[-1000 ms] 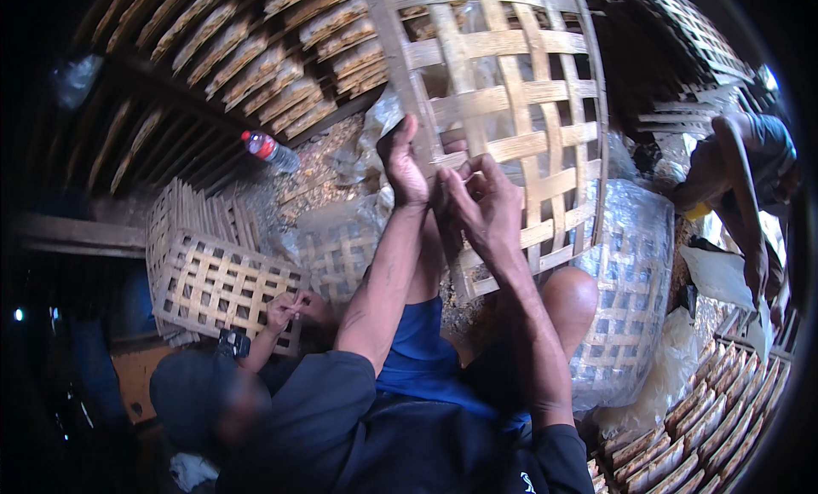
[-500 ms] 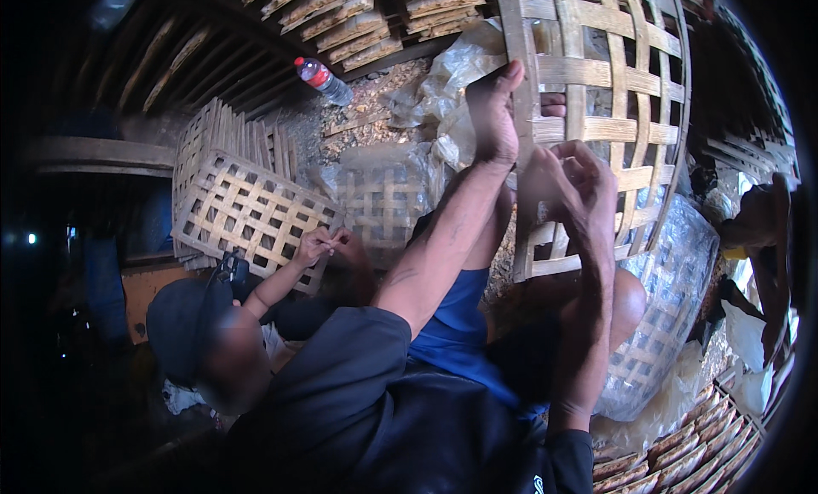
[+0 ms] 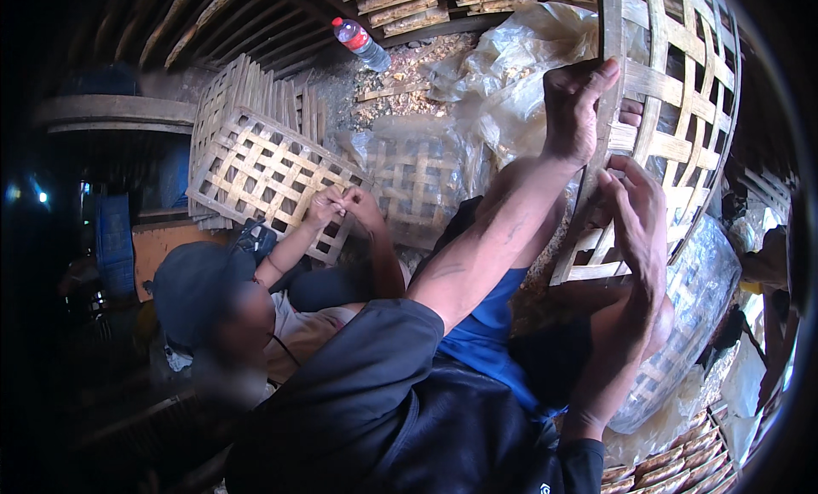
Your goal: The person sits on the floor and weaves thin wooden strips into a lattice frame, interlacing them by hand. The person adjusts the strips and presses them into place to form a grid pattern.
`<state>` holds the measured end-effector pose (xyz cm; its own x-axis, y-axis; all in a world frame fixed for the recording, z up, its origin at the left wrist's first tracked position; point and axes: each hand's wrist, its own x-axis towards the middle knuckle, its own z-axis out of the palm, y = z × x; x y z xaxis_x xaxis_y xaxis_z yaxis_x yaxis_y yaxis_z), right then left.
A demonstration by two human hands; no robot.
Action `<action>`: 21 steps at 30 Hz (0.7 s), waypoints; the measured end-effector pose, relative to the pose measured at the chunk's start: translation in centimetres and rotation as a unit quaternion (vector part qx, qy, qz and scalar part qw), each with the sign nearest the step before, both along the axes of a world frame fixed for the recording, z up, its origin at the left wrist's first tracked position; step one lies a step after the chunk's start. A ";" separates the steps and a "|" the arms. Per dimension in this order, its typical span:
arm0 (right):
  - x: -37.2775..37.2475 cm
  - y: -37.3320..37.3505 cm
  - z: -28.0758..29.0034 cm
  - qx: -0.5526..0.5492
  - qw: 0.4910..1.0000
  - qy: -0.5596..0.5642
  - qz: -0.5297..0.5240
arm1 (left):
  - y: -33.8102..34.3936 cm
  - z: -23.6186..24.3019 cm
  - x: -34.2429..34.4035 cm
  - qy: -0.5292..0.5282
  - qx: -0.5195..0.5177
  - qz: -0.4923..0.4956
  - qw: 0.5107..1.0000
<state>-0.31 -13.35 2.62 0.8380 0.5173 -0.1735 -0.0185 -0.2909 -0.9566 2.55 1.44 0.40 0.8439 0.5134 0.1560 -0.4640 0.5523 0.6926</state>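
A woven bamboo tray [image 3: 686,102] with a wooden frame stands tilted at the upper right. My left hand [image 3: 579,110] is wrapped round its left edge, thumb in front and fingertips showing through the weave. Just below, my right hand [image 3: 635,204] has its fingers curled against the same edge, thumb and forefinger at the frame; whether a small thing is between them is hidden. My bare knees and dark blue clothing lie beneath my forearms.
A co-worker in a cap [image 3: 196,294] sits at left, hands [image 3: 336,204] at another woven tray [image 3: 256,166] leaning on a stack. Behind are a bottle [image 3: 362,44], plastic sheeting [image 3: 520,59], a plastic-wrapped tray [image 3: 409,179] and loaded racks [image 3: 400,8]. Another wrapped bundle [image 3: 694,315] lies at right.
The view has swung, so the tray and both my hands appear further right. My hands stay on the tray's edge. More of the co-worker at left shows.
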 end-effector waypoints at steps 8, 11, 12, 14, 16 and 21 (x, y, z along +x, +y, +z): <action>0.0 1.2 0.1 -0.047 0.998 -0.037 0.008 | 0.4 -1.4 0.8 -0.022 0.105 -0.003 0.994; -0.1 1.3 0.0 -0.026 0.999 -0.022 0.015 | 0.6 -2.1 1.1 -0.032 0.123 -0.019 0.992; -0.1 1.2 -0.1 -0.022 1.000 -0.016 0.016 | 0.6 -2.3 1.1 -0.030 0.127 -0.024 0.991; -0.1 1.2 -0.3 -0.023 0.999 -0.028 0.018 | 0.7 -2.4 1.0 -0.028 0.148 -0.013 0.989; 0.0 1.1 -0.5 -0.016 0.999 -0.023 0.016 | 0.8 -2.4 1.0 -0.036 0.158 -0.008 0.987; 0.3 1.2 -1.1 -0.045 0.998 -0.046 -0.001 | 0.5 -2.4 0.9 0.008 0.104 -0.025 0.994</action>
